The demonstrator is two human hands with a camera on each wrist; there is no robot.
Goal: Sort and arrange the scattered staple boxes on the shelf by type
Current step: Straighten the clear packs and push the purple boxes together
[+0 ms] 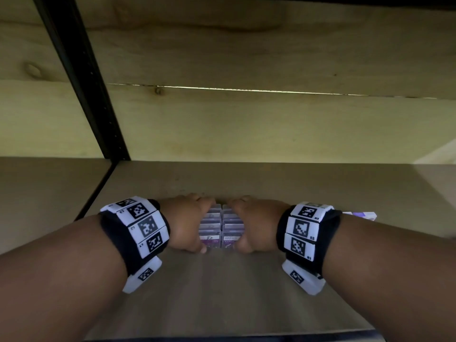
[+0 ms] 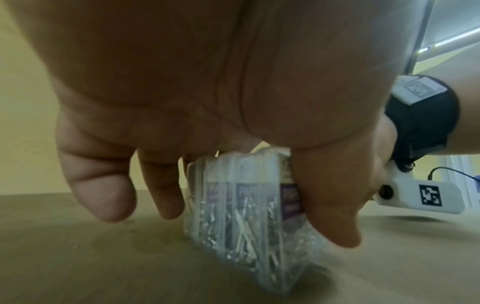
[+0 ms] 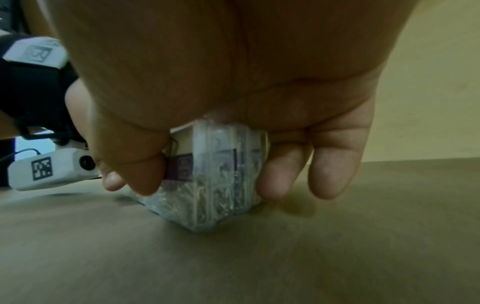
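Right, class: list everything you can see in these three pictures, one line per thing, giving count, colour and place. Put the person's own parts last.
Clear plastic staple boxes with purple labels: two rows side by side, exact count unclear; clear and purple; standing on the shelf between the hands.
Purple-and-white box: one, partly hidden; on the shelf behind the right wrist.
Wooden shelf board: one; brown; under the boxes.
Pale wooden back panels: yellowish; behind the shelf.
Black metal upright: one; at left.
Wrist bands with black-and-white markers: two; one on each wrist.
Left hand: grips the left row.
Right hand: grips the right row.
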